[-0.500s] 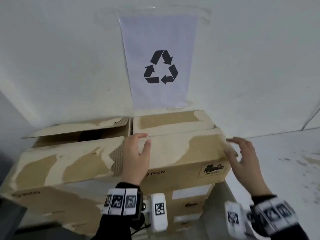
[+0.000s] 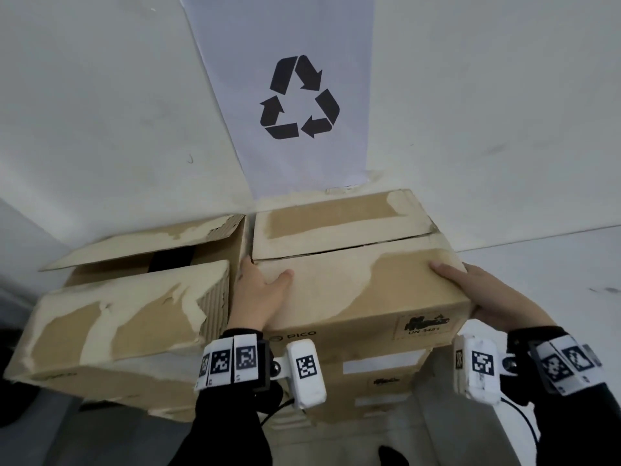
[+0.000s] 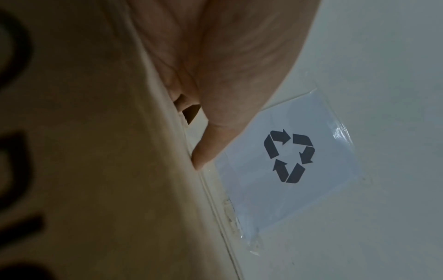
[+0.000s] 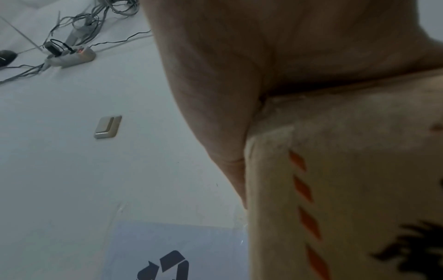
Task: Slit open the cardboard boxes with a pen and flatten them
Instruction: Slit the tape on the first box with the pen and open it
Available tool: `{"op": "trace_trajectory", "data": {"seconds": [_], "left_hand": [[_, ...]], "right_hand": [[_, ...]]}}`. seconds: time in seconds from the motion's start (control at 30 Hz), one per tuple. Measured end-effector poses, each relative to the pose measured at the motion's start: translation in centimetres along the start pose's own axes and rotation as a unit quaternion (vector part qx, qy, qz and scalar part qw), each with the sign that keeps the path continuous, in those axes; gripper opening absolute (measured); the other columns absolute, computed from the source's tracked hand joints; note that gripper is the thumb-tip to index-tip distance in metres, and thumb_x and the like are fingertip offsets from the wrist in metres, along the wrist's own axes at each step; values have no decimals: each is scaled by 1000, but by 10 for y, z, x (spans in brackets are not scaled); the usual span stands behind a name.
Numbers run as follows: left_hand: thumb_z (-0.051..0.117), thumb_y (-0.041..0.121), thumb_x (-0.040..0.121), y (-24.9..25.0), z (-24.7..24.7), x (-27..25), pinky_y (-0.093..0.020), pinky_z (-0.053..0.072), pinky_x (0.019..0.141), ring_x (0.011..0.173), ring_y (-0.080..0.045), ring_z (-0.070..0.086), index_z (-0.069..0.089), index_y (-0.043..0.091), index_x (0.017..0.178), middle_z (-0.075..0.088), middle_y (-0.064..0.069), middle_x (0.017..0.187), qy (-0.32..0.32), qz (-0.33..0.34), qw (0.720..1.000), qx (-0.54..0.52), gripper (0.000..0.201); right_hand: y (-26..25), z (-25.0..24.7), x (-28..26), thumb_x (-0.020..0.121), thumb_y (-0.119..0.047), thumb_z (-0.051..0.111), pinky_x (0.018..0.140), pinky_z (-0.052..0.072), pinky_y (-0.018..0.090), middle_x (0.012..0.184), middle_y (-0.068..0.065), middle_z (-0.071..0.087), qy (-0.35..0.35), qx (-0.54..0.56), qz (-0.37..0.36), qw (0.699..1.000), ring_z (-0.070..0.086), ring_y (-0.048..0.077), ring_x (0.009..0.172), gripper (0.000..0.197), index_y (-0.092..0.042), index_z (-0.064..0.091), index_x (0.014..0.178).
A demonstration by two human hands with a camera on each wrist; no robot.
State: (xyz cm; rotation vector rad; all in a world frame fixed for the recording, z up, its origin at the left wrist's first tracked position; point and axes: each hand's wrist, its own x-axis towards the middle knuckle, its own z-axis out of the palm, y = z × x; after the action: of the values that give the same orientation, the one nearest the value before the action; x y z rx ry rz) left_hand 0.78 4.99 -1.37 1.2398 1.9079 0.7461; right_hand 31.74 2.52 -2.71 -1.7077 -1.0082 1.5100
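Three brown cardboard boxes sit in front of me, and I place the rest by the closed one I am holding. To its left sits a scuffed brown cardboard box with torn top flaps [image 2: 114,317]; its flaps stand partly apart, with a dark gap showing between them. The two boxes lie just beside each other.

My left hand [image 2: 257,294] goes into the narrow gap between them. The thumb lies flat on the top of the closed brown cardboard box printed PICO on its front [image 2: 363,290], while the fingers curl down over its left edge. From the left wrist camera, the palm presses against the box's side, so this hand grips the box.

The box's top flaps are shut along a thin seam. Beneath it I can see a third brown cardboard box with white labels [image 2: 379,375], carrying the one I hold.

My right hand [image 2: 490,297] clasps the right end of the closed box, thumb on top near the corner and fingers wrapped around the side; the right wrist camera shows the palm tight on the cardboard beside a row of orange stripes.

Behind the box, one white paper sheet with a black recycling symbol [image 2: 299,99] is taped to the white wall [image 2: 100,112].
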Motion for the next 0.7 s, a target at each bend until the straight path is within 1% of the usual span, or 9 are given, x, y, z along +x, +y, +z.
{"op": "trace_trajectory", "data": {"seconds": [0.07,0.17,0.27,0.4,0.43,0.5,0.57,0.63,0.7], "left_hand": [[62,41,87,2,0,-3,-47,41,104,121,-25,50,33,16,141,48,-5,138,-5,4,1000,8,67],[59,40,90,9,-5,-18,-43,41,103,119,-22,50,30,20,142,48,0,135,-28,34,999,6,63],[59,36,91,23,-13,-37,-31,40,91,106,-13,51,33,23,139,52,7,123,-23,118,993,-7,56],[63,28,89,41,-2,-68,-15,40,82,92,7,55,40,21,133,56,16,108,-19,203,977,-61,50],[63,29,89,45,6,-77,-17,41,86,95,4,54,39,20,135,56,14,112,-23,216,974,-66,53],[63,31,88,56,29,-95,-27,40,93,107,-6,52,35,20,141,53,10,123,-37,239,968,-71,60],[61,29,90,65,62,-112,-26,36,93,110,-8,49,30,21,144,49,11,126,-59,250,964,-71,64],[61,28,91,72,101,-129,-26,35,97,116,-12,48,25,20,147,48,7,132,-76,250,963,-65,67],[60,28,91,79,143,-147,-30,36,103,123,-18,48,22,19,148,47,3,138,-101,240,964,-59,69]], "right_hand": [[-2,0,-2,88,-43,55,62,58,33,97,11,70,-8,18,-4,1000,69,24,80,40,-14,57,115],[0,-6,-14,81,-45,58,65,55,31,94,7,72,-1,40,-11,999,69,21,82,49,-12,58,116],[3,-16,-41,80,-43,56,59,54,19,89,0,73,25,74,-39,996,69,10,76,41,-15,61,110],[17,-42,-84,86,-34,54,56,50,13,81,-8,73,105,120,-69,985,67,1,71,26,-17,61,105],[22,-51,-94,87,-32,54,55,50,12,78,-10,72,124,131,-71,981,66,0,69,23,-17,61,103],[37,-75,-113,80,-36,58,57,51,13,79,-9,73,150,148,-70,975,67,1,70,31,-17,61,104],[54,-102,-129,76,-38,60,61,53,16,84,-6,73,175,161,-62,969,68,3,74,35,-18,61,105],[77,-135,-142,78,-37,60,69,54,21,94,-1,73,195,173,-50,964,67,9,81,37,-18,60,109],[100,-170,-156,81,-38,60,80,50,27,104,3,69,211,173,-35,961,64,15,91,38,-18,59,114]]}}
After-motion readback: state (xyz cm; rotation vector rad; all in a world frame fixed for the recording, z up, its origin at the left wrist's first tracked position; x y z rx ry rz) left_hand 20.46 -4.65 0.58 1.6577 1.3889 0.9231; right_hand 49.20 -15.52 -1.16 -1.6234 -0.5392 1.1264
